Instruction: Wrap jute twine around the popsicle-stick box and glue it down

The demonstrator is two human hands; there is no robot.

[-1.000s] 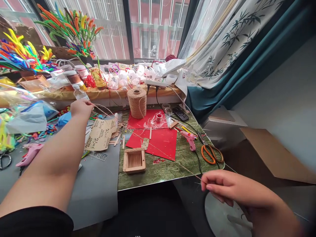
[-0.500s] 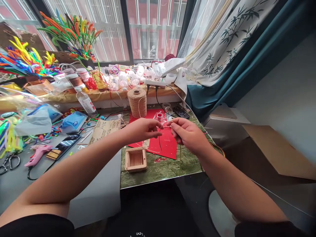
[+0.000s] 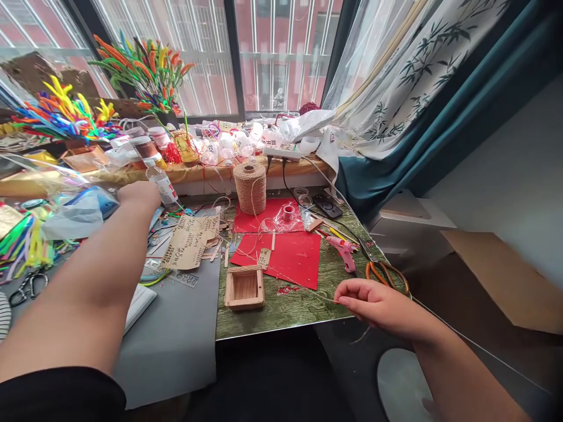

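My right hand (image 3: pixel 372 302) is closed in a pinch on a thin strand of twine (image 3: pixel 314 292) at the table's front edge. The strand runs left toward a small wooden stick box (image 3: pixel 245 303), whose rim has twine along its back edge. A loose tail of it hangs below the hand. My left hand (image 3: pixel 139 192) reaches far to the left, beside a clear bottle (image 3: pixel 162 183) and a blue packet (image 3: pixel 103 201); its fingers are hidden behind the back of the hand. Behind the box stands a big twine spool (image 3: pixel 250 190).
Red sheets (image 3: pixel 294 264) lie on the green wood-patterned table (image 3: pixel 281 310). A pink glue gun (image 3: pixel 344 251) and orange-handled scissors (image 3: pixel 387 275) lie at the right. Sandpaper pieces (image 3: pixel 187 243), pipe cleaners (image 3: pixel 33 246) and dark scissors (image 3: pixel 30 287) cover the left side.
My hands were close together over the red sheets. The left has swung far left toward the bottle; the right has come down and nearer with the twine, uncovering the glue gun and orange-handled scissors.
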